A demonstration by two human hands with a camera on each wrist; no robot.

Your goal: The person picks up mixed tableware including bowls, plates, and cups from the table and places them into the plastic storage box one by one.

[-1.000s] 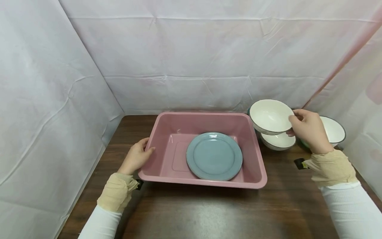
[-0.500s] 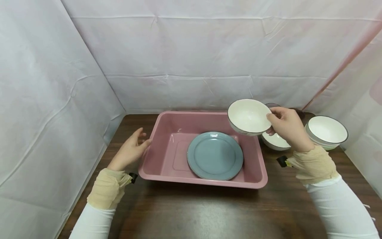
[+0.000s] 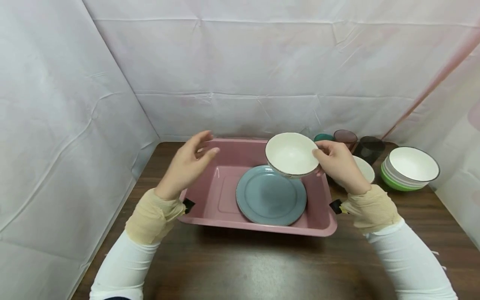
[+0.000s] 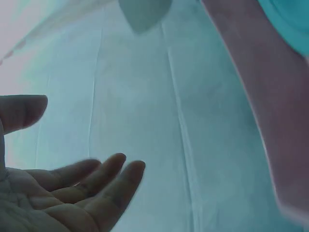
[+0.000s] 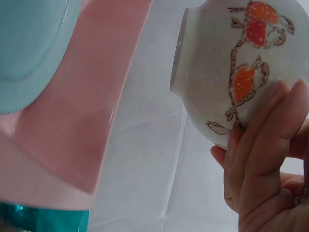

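A white bowl (image 3: 291,153) with a dark rim is held over the right half of the pink basin (image 3: 240,225). My right hand (image 3: 339,166) pinches it by the right side of its rim, thumb on the inside. In the right wrist view the outside of the bowl (image 5: 207,63) shows orange and red birds on a branch. My left hand (image 3: 187,164) hovers over the basin's left side with fingers spread, holding nothing; the left wrist view shows the same hand (image 4: 77,193) apart from everything. Inside the basin lies a blue-grey plate (image 3: 271,200), its back edge partly overlapped by the bowl.
Right of the basin stand a white bowl (image 3: 364,168), partly hidden by my right hand, and a stack of bowls (image 3: 412,166) with a green one lowest. Behind them are a dark cup (image 3: 369,149), a purplish cup (image 3: 345,136) and a teal cup (image 3: 324,137). White cloth hangs behind the table.
My right hand has carried the bowl leftward from above the other bowls to over the basin. My left hand has let go of the basin's left rim and risen to the right.
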